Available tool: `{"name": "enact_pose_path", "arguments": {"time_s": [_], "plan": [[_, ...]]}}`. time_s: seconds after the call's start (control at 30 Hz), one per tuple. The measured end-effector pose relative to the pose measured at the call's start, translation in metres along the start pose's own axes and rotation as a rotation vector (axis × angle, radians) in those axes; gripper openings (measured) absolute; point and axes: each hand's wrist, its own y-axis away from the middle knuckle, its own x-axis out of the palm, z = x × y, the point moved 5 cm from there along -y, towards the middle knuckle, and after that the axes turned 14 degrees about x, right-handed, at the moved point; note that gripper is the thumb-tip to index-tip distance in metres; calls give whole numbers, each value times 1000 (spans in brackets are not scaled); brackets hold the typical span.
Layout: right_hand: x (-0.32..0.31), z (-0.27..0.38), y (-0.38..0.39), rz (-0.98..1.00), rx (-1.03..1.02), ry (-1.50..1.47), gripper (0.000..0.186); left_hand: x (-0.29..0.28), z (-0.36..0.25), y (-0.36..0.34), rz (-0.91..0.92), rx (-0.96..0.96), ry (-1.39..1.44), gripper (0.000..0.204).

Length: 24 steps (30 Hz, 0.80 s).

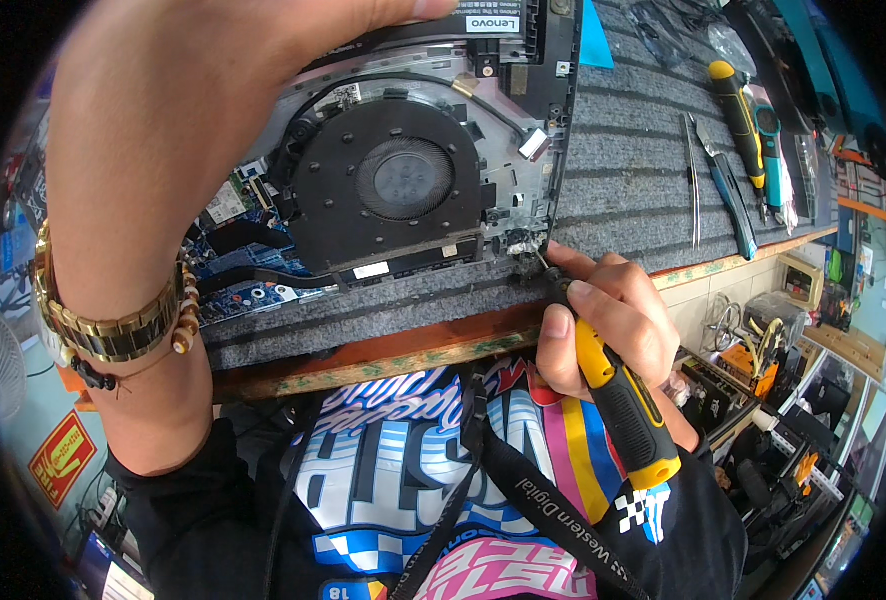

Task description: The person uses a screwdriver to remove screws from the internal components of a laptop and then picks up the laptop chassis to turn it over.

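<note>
Grey matting (631, 185) bears an opened, black-fanned laptop (388, 185), right hand (615, 312) clasping a screwdriver (631, 425), left hand's (328, 28) grip unclear.

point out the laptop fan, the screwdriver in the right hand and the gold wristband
Fan (408, 180), head view: its round hub
Held screwdriver (629, 412), head view: black grip of the handle
Gold wristband (121, 340), head view: its metal links

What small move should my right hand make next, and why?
Probably check how the yellow-and-black screwdriver is seated before turning: your right hand holds it slanted at the near right corner of the opened silver-and-black laptop, and the contact there is too small to make out.
</note>
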Motion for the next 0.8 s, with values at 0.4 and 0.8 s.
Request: {"name": "enact_pose_path", "arguments": {"time_s": [0.4,0.8], "plan": [[6,4,2,-38,-27,72,21,9,-13,-2,30,28,-10,47],[7,12,-5,1,2,131,21,9,-22,-2,36,51,-15,49]]}}
